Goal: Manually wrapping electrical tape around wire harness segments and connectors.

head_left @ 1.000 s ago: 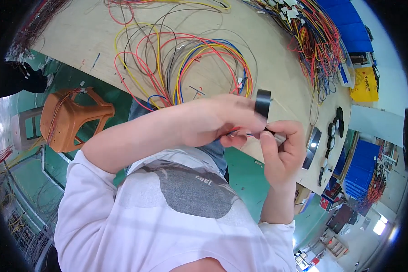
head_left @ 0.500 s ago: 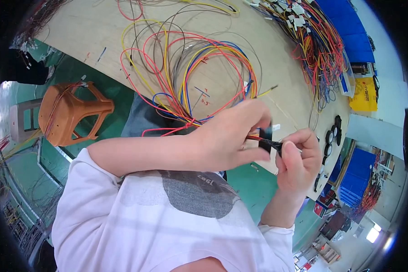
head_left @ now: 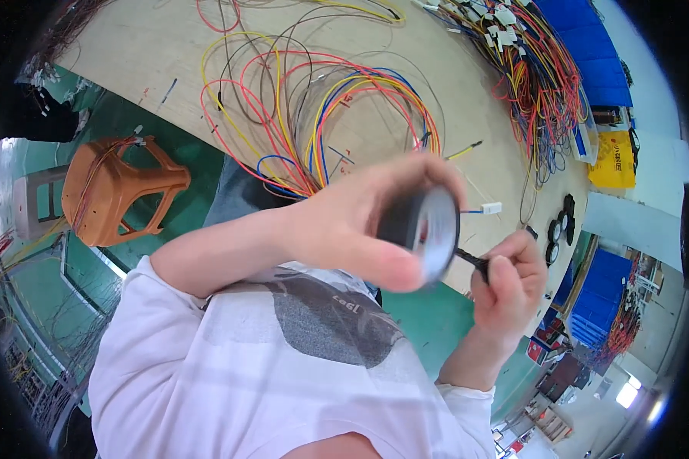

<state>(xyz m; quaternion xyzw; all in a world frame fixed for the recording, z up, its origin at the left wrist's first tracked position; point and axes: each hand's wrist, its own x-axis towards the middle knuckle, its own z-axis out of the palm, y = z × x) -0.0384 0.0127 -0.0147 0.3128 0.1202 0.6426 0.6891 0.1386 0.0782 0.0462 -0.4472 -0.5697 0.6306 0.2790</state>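
The left hand grasps a thick black roll of tape with a pale round face, thumb on the near side and fingers over the far side; the face is blurred. To its right, the right hand is clenched, thumb against fingers, on a thin black wrapped strand (bare tape or taped wire, I cannot tell) that runs between it and the roll.

For writing, the bright yellow plastic bag at far right bears dark printed characters, the dark grey patch on the white cotton shirt has small pale print, and red and blue marks are drawn on the pale wooden table. White tags stick out of a multicoloured heap of wires on the far right, too small to read.

Half a second ago the roll showed little but its black edge, close beside the right hand; now its face is turned to view and it is farther left. The small white plastic connector has shifted rightward, while the loose coil of red, yellow and blue wires lies much as before, beyond the left hand.
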